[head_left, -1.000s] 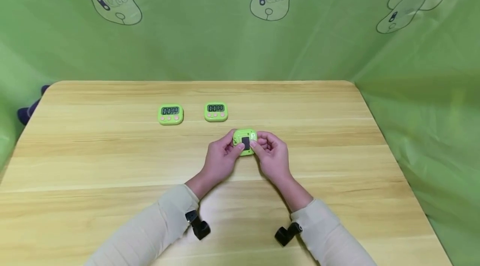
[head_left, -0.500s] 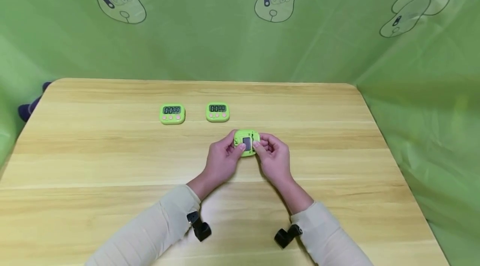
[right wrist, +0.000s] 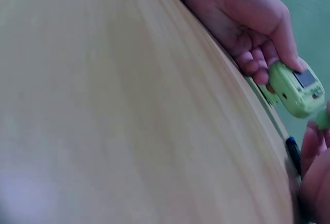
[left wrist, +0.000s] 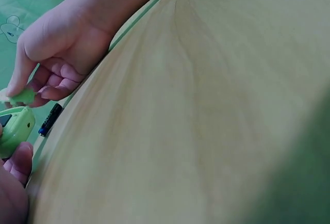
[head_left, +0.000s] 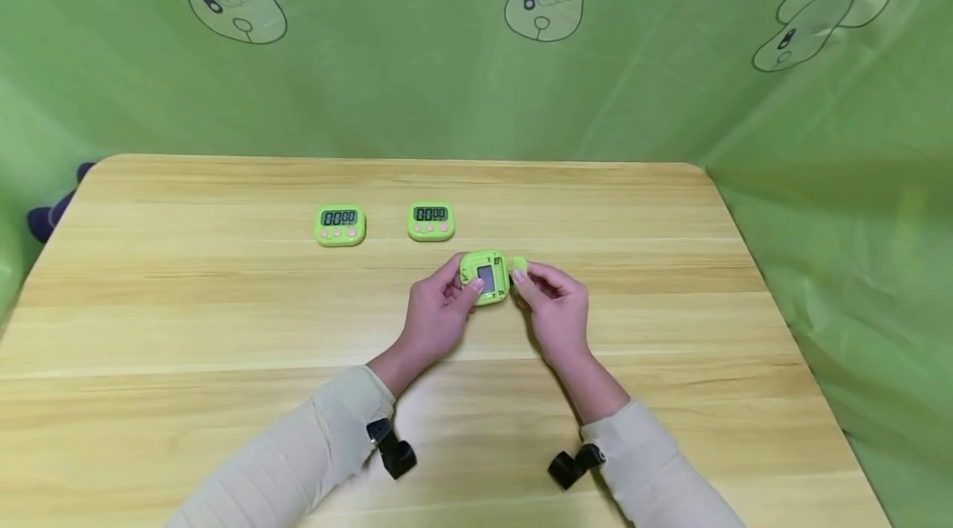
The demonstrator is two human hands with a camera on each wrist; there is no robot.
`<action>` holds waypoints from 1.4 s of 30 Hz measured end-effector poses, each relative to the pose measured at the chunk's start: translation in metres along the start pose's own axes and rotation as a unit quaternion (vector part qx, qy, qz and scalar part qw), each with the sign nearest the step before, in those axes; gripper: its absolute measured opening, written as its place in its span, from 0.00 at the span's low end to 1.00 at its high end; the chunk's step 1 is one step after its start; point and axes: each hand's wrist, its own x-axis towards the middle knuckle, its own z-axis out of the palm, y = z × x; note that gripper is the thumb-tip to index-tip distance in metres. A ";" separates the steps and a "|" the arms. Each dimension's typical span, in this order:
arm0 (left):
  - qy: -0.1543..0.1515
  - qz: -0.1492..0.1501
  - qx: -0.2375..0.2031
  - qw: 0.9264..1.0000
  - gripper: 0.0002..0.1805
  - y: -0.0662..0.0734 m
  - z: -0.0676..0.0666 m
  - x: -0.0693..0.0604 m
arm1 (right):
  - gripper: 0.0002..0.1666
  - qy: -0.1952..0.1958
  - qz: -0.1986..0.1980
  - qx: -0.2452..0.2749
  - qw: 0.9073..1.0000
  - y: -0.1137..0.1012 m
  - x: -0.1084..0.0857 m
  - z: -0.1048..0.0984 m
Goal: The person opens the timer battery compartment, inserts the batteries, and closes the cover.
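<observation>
Back up, a green timer [head_left: 492, 294] is gripped by my left hand [head_left: 435, 317], its thumb near the dark rectangle on the back. An uncovered recess shows along its right side. My right hand [head_left: 560, 317] pinches a small green battery cover [head_left: 519, 264], just apart from the timer. Below the cover and timer, the left wrist view shows a dark battery with a blue end [left wrist: 50, 120]; the right wrist view shows the battery [right wrist: 293, 154] too. Whether it lies on the table or hangs in the air, I cannot tell.
Two more green timers, the left timer [head_left: 340, 226] and the right timer [head_left: 431, 221], lie face up beyond my hands, their displays reading zeros. A wooden table [head_left: 223, 304] spreads beneath. Green curtains [head_left: 402, 81] enclose its back and sides.
My right hand has drawn the battery cover off the timer, rightward, exposing the recess. The left hand still grips the timer, now tilted slightly. Both other timers stay put.
</observation>
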 end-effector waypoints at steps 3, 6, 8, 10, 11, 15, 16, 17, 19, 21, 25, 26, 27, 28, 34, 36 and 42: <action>0.000 -0.008 -0.009 1.000 0.18 0.000 0.000 0.000 | 0.09 0.007 0.024 0.013 1.000 0.000 0.005 -0.008; 0.002 -0.012 -0.020 1.000 0.18 0.000 0.001 0.000 | 0.10 0.016 0.024 -0.066 0.997 0.001 0.014 -0.020; 0.003 -0.014 -0.025 1.000 0.18 0.000 0.001 0.000 | 0.12 0.016 0.024 -0.136 0.990 0.002 0.020 -0.028; 0.005 -0.014 -0.030 0.999 0.19 0.000 0.000 0.000 | 0.12 0.009 0.018 -0.194 0.981 0.003 0.026 -0.034; 0.005 -0.013 -0.032 0.999 0.19 0.000 0.000 0.000 | 0.13 0.003 0.014 -0.219 0.976 0.003 0.028 -0.037; 0.010 -0.013 -0.039 0.999 0.19 -0.001 0.000 0.000 | 0.14 -0.014 0.000 -0.274 0.962 0.006 0.033 -0.046; 0.011 -0.014 -0.040 0.999 0.19 -0.002 0.000 0.000 | 0.14 -0.014 -0.005 -0.282 0.959 0.007 0.034 -0.046; 0.012 -0.014 -0.040 0.999 0.19 -0.002 0.000 0.000 | 0.14 -0.011 -0.009 -0.285 0.959 0.008 0.034 -0.047; 0.014 -0.016 -0.041 0.999 0.19 -0.003 0.000 0.000 | 0.12 -0.002 -0.024 -0.277 0.960 0.010 0.033 -0.046; 0.015 -0.016 -0.040 0.999 0.19 -0.003 0.000 0.000 | 0.11 -0.003 -0.049 -0.262 0.964 0.011 0.031 -0.044; 0.018 -0.016 -0.038 0.999 0.20 -0.002 0.001 0.000 | 0.12 -0.044 -0.096 -0.275 0.956 0.012 0.025 -0.040; 0.019 -0.016 -0.038 0.999 0.20 -0.002 0.001 0.000 | 0.13 -0.060 -0.104 -0.292 0.949 0.012 0.023 -0.039; 0.019 -0.017 -0.039 0.999 0.19 -0.002 0.001 0.000 | 0.14 -0.074 -0.111 -0.312 0.940 0.012 0.022 -0.039; 0.019 -0.017 -0.040 0.999 0.19 -0.002 0.001 0.000 | 0.14 -0.088 -0.117 -0.333 0.931 0.012 0.021 -0.038; 0.018 -0.016 -0.046 0.999 0.19 -0.003 0.002 0.000 | 0.07 -0.119 -0.133 -0.364 0.914 0.012 0.019 -0.036; 0.018 -0.016 -0.047 0.999 0.19 -0.003 0.002 0.000 | 0.05 -0.110 -0.131 -0.337 0.926 0.013 0.019 -0.036; 0.016 -0.016 -0.052 0.998 0.19 -0.001 0.001 0.000 | 0.05 -0.061 -0.148 -0.196 0.967 0.012 0.016 -0.035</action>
